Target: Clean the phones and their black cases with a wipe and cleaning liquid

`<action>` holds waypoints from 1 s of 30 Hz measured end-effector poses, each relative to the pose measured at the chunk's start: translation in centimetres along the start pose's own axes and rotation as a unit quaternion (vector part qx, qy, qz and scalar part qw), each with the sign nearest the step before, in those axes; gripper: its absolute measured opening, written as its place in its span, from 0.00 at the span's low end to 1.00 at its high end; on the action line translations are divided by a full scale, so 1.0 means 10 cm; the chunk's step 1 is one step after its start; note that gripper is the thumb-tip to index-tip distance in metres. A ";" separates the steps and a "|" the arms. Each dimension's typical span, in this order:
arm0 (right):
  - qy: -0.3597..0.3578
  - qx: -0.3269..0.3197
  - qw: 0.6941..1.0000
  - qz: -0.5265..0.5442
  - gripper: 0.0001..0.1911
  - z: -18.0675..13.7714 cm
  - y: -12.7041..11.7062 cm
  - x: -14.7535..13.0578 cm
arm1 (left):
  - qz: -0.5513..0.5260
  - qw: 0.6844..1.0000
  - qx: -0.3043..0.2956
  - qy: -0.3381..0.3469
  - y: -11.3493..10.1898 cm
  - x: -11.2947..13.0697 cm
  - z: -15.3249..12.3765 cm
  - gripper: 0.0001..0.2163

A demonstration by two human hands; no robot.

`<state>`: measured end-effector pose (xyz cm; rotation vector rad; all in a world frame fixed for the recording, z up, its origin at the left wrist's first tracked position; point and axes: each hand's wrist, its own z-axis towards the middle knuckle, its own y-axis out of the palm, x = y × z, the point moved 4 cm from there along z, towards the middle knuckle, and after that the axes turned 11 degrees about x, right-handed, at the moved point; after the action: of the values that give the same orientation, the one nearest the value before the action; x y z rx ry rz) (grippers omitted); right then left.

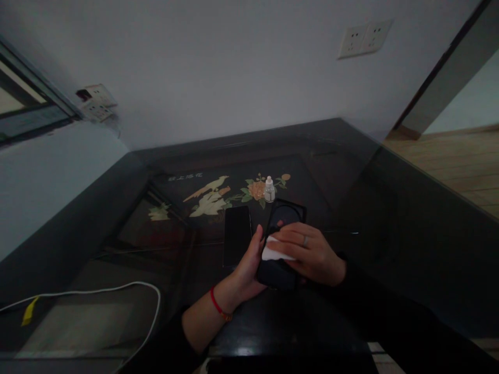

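Note:
My left hand (249, 267) grips a black phone case (278, 275) by its left edge, thumb along the side. A large ring outline shows near the case's far end. Over the case lies my right hand (312, 252), its fingers pressing a folded white wipe (275, 250) against the surface. Just left of the case, a dark phone (237, 236) rests flat on the table, screen side apparently up. A small white dropper bottle (269, 189) stands upright beyond the case.
The dark glossy table (331, 311) has an inlaid bird and flower picture and meets the wall at the back. A white cable (113, 288) with a yellow tag (30, 310) curves across the left front. Wall sockets (364, 40) are above.

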<state>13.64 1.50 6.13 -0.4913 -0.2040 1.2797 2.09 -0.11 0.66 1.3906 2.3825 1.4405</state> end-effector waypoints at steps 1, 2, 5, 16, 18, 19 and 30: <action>-0.019 -0.011 1.000 0.013 0.12 0.00 0.01 -0.06 | -0.009 1.000 0.004 0.003 -0.01 0.01 0.01 0.25; -0.032 -0.019 0.999 0.022 0.12 0.00 0.02 -0.10 | -0.016 1.000 0.008 0.008 -0.02 0.02 0.01 0.24; -0.025 -0.016 0.999 0.019 0.11 -0.01 0.02 -0.08 | -0.029 0.999 0.024 0.022 -0.01 0.05 0.02 0.25; -0.013 -0.017 0.998 0.054 0.13 -0.01 0.02 -0.14 | -0.012 0.998 0.056 0.026 0.01 0.06 -0.01 0.27; -0.023 -0.019 0.998 0.060 0.13 -0.01 0.02 -0.15 | 0.001 0.998 0.050 0.026 0.01 0.07 0.00 0.28; -0.010 -0.013 0.998 0.056 0.13 -0.02 0.01 -0.11 | 0.002 0.999 0.045 0.030 0.01 0.07 -0.01 0.28; -0.010 -0.010 0.997 0.081 0.13 -0.03 0.05 -0.17 | 0.009 0.998 0.051 0.041 0.05 0.07 -0.02 0.30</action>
<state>12.86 -0.08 5.84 -0.5214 -0.1970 1.4415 1.88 0.36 1.41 1.4044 2.5351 1.4260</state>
